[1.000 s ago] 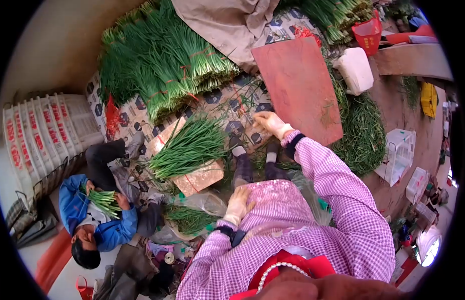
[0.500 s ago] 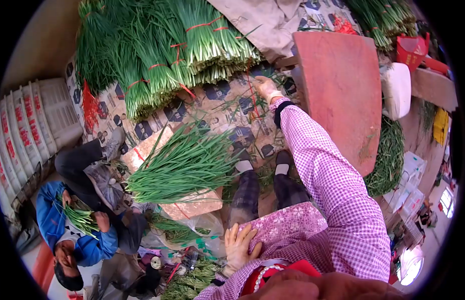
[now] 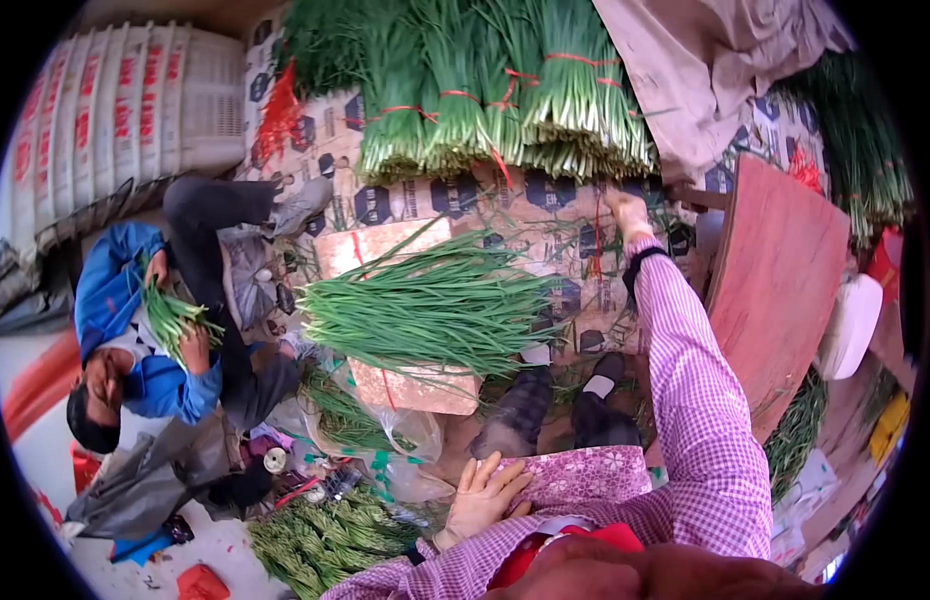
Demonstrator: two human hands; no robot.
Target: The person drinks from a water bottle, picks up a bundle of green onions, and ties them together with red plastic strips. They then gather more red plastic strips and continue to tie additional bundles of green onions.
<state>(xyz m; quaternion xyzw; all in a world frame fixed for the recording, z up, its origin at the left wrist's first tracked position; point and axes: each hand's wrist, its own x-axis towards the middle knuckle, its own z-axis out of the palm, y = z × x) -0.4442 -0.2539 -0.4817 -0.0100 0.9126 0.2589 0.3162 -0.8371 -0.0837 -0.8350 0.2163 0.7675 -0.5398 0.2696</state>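
My left hand wears a pale glove and lies with fingers spread beside the pink floral cloth at my lap. My right hand, also gloved, reaches far forward beside a thin red tie hanging over the patterned sheet; its fingertips are too small and smeared to read. Between my left hand and the back, a loose pile of green stalks lies across a speckled board, with a red tie under it. Bundles bound with red ties stand beyond my right hand.
At the left a person in a blue jacket holds a small bunch of stalks. A reddish wooden board leans at the right. White crates stand back left. More stalks lie near the bottom.
The view has turned, so the bundles and wooden board appear farther right. My right hand remains stretched forward near the hanging red tie. My left hand still rests by the floral cloth.
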